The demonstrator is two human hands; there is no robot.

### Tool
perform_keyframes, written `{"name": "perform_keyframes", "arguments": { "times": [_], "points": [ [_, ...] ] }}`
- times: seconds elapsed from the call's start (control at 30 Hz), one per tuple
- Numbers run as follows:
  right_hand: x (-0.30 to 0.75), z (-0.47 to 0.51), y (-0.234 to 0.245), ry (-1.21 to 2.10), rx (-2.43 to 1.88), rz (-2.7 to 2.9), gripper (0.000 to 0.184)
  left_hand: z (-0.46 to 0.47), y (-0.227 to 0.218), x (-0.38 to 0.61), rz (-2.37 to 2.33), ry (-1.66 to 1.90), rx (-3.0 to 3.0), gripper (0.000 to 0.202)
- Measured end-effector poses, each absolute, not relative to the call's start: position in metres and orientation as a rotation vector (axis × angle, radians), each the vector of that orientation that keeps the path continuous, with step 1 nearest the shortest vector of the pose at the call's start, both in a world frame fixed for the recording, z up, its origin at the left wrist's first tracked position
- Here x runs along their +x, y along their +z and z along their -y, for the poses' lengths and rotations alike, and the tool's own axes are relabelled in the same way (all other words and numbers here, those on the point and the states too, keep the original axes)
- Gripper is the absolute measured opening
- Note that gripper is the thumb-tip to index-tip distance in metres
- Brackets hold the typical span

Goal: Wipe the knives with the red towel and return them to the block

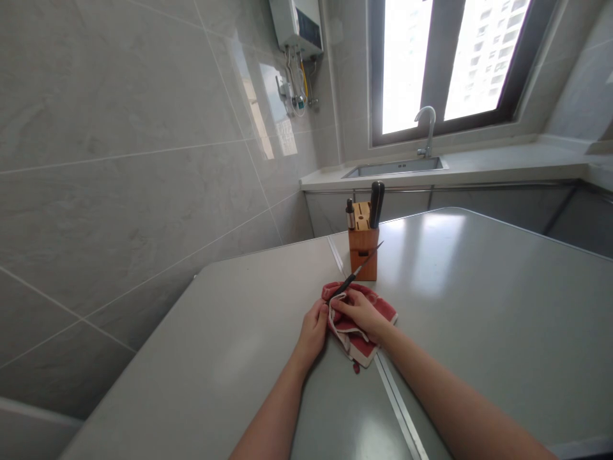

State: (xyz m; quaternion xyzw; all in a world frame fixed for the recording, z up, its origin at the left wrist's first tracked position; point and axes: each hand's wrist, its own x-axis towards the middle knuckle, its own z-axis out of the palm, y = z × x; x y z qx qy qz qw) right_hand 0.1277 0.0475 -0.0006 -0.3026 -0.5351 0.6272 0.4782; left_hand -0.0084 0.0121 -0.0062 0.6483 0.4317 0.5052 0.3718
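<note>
A red towel with a white edge [380,313] lies bunched on the grey table top [479,306], in front of a wooden knife block [363,250]. A kitchen knife [352,278] with a dark handle and thin blade rests across the towel, its tip pointing up and right beside the block. My left hand [313,332] pinches the towel's folded edge near the handle's end. My right hand [359,311] presses down on the towel, its fingers against the knife. The lower part of the knife is partly hidden by my fingers.
Two dark-handled tools stand in the knife block. A metal strip [397,402] runs along the table top. Behind the table are a steel sink [395,167] with a curved faucet [428,128], a window [460,64], and a wall-mounted water heater [295,25]. Grey tile [119,191] covers the left wall.
</note>
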Motion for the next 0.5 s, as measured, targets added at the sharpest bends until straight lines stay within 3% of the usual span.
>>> {"name": "perform_keyframes", "arguments": {
  "times": [0.5],
  "points": [
    [0.128, -0.054, -0.009, 1.592, -0.763, 1.096, 0.03, -0.015, -0.02, -0.013, -1.223, 1.264, 1.518, 0.042]
  ]
}}
